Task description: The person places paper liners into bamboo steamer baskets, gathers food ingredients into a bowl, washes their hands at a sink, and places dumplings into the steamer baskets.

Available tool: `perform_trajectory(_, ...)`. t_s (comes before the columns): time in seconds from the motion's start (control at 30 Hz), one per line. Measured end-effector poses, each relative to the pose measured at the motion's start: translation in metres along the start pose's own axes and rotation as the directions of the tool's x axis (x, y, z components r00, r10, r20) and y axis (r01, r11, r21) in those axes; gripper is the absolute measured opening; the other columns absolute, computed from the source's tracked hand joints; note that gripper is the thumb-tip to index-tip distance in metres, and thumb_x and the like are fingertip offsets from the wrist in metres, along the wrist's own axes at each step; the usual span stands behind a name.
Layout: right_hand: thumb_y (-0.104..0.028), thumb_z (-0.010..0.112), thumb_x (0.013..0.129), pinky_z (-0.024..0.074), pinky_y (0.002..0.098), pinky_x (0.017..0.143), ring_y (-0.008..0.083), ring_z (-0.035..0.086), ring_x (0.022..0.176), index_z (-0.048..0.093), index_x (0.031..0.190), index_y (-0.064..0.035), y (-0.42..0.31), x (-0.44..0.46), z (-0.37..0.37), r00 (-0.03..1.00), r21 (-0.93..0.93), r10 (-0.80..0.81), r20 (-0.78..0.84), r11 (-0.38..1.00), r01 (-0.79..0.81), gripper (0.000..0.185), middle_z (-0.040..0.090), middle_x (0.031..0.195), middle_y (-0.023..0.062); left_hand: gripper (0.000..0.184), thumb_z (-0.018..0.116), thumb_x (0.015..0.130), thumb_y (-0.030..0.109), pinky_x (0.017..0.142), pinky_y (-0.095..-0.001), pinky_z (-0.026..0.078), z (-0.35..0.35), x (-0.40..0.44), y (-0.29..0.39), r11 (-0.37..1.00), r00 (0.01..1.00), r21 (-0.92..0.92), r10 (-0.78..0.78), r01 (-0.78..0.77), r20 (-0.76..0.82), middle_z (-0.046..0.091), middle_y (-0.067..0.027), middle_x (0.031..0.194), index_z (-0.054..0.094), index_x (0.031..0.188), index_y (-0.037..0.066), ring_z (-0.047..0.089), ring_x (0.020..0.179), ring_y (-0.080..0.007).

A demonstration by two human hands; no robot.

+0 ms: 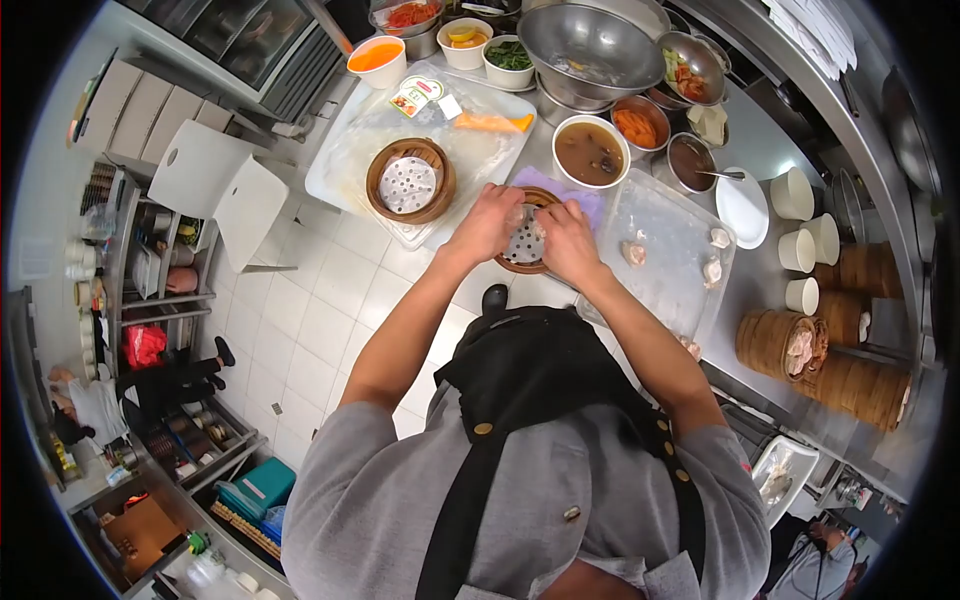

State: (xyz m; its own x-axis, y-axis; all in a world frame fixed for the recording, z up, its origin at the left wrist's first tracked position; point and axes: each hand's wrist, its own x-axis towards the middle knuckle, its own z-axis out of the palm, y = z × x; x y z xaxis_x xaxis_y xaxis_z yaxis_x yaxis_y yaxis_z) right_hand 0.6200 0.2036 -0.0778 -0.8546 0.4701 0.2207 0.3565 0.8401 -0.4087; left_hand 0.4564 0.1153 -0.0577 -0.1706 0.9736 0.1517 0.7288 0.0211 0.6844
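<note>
Both hands are over a small round bamboo steamer lined with perforated white paper. My left hand is at the steamer's left side, its fingers closed over the rim around something pale that I cannot make out. On the opposite side, my right hand has its fingers bent down together inside the rim; what they hold, if anything, is hidden. To the left, a second bamboo steamer with a paper liner stands on a white board. Several pale dumplings lie on the translucent tray at the right.
Bowls of soup, shredded carrot, greens and orange liquid line the back. A large metal bowl stands there too. Stacked bamboo steamers and white cups are at right. Other people are at both sides.
</note>
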Motion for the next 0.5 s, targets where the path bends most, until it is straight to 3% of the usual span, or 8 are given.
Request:
perform_trajectory(0.17, 0.002, 0.062, 0.060, 0.0410, 0.0434, 0.083, 0.0323, 0.046, 0.102, 0.061, 0.097, -0.0042, -0.001, -0.001, -0.001, 1.000, -0.017, 0.023, 0.016, 1.000, -0.023, 0.037, 0.056, 0.104, 0.0118, 0.045, 0.061, 0.063, -0.008, 0.090, -0.0426, 0.042, 0.013, 0.007, -0.003, 0.999, 0.996, 0.047, -0.019, 0.015, 0.090, 0.054, -0.0180, 0.109, 0.053, 0.106, 0.004, 0.047, 0.107, -0.0374)
perform_trajectory(0.27, 0.005, 0.060, 0.058, 0.0411, 0.0408, 0.088, 0.0317, 0.048, 0.100, 0.060, 0.107, -0.0035, -0.009, -0.002, -0.011, 0.994, -0.002, 0.090, 0.065, 0.996, -0.090, 0.049, 0.057, 0.103, 0.0114, 0.046, 0.061, 0.063, -0.007, 0.093, -0.0416, 0.042, 0.018, 0.005, -0.010, 0.995, 0.993, 0.052, 0.084, -0.088, 0.082, 0.050, -0.0183, 0.115, 0.054, 0.107, 0.004, 0.047, 0.107, -0.0374)
perform_trajectory(0.33, 0.001, 0.063, 0.059, 0.0418, 0.0415, 0.091, 0.0343, 0.048, 0.106, 0.059, 0.111, -0.0047, -0.007, -0.009, -0.024, 0.991, 0.146, 0.048, -0.127, 0.989, -0.030, 0.052, 0.056, 0.109, 0.0143, 0.045, 0.062, 0.063, -0.008, 0.095, -0.0429, 0.040, 0.018, -0.001, -0.004, 0.980, 0.980, 0.012, 0.196, -0.196, -0.007, 0.046, -0.0179, 0.121, 0.055, 0.106, 0.004, 0.044, 0.111, -0.0378)
perform_trajectory(0.37, 0.001, 0.063, 0.059, 0.0418, 0.0415, 0.091, 0.0343, 0.048, 0.106, 0.059, 0.111, -0.0047, 0.006, -0.019, -0.032, 0.989, 0.130, 0.067, -0.129, 0.990, -0.050, 0.052, 0.056, 0.109, 0.0143, 0.045, 0.062, 0.063, -0.008, 0.095, -0.0429, 0.040, 0.017, -0.005, -0.002, 0.977, 0.977, -0.006, 0.214, -0.214, 0.001, 0.046, -0.0179, 0.121, 0.055, 0.106, 0.004, 0.044, 0.111, -0.0378)
perform_trajectory(0.43, -0.002, 0.064, 0.062, 0.0419, 0.0432, 0.094, 0.0372, 0.048, 0.108, 0.057, 0.116, -0.0061, 0.040, -0.046, -0.049, 0.964, 0.033, 0.255, -0.080, 0.967, -0.254, 0.055, 0.054, 0.116, 0.0171, 0.031, 0.062, 0.064, -0.003, 0.094, -0.0479, 0.037, 0.013, -0.016, 0.000, 0.987, 0.953, 0.156, 0.067, -0.021, -0.295, 0.045, -0.0178, 0.122, 0.061, 0.095, 0.003, 0.041, 0.114, -0.0392)
perform_trajectory(0.5, -0.004, 0.064, 0.065, 0.0427, 0.0435, 0.093, 0.0381, 0.051, 0.105, 0.057, 0.116, -0.0072, 0.055, -0.067, -0.068, 0.873, -0.084, 0.483, 0.068, 0.874, -0.478, 0.052, 0.053, 0.117, 0.0176, 0.027, 0.064, 0.064, -0.001, 0.094, -0.0502, 0.035, 0.020, -0.026, 0.002, 0.983, 0.960, 0.172, -0.014, 0.064, -0.279, 0.043, -0.0171, 0.124, 0.063, 0.090, 0.005, 0.038, 0.116, -0.0392)
